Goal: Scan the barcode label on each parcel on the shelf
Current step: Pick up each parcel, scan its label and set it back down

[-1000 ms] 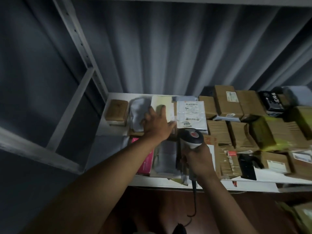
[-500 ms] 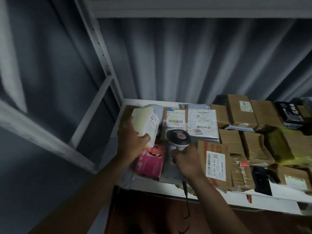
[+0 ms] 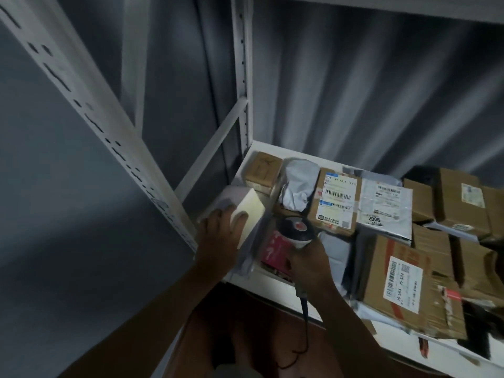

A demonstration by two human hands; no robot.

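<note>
Your left hand [image 3: 221, 236] holds a pale yellow box [image 3: 249, 211] at the left end of the white shelf [image 3: 275, 291], fingers curled over its top. Your right hand [image 3: 309, 264] grips the scanner [image 3: 296, 230] tight, its head just above a pink parcel [image 3: 275, 251]. A brown box with barcode labels [image 3: 336, 199] sits just behind the scanner.

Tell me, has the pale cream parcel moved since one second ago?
Yes. The left hand has carried the cream parcel from beside the 2005 mailer to the shelf's left front corner.
</note>
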